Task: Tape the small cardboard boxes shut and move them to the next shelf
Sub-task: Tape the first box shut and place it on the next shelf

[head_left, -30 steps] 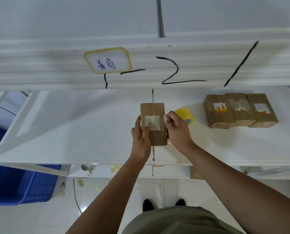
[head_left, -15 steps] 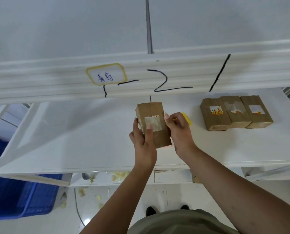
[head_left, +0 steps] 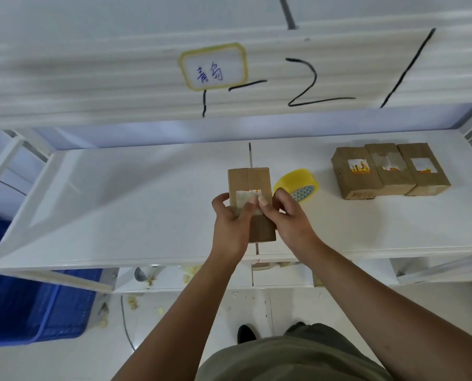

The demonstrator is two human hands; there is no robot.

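A small brown cardboard box with a white label lies over the seam of the white shelf. My left hand grips its left side, with the thumb across the label. My right hand holds the box's right edge, fingertips curled on the top face near the label. A yellow tape roll lies on the shelf just right of the box, behind my right hand. Three more brown boxes stand side by side at the right of the shelf.
An upper shelf beam with a handwritten label and black marks overhangs the work surface. A blue plastic crate sits on the floor at the lower left. Scraps litter the lower shelf and floor.
The box was lifted and tilted half a second ago and is now low over the shelf again. My right hand has shifted from the box's side onto its top near the label.
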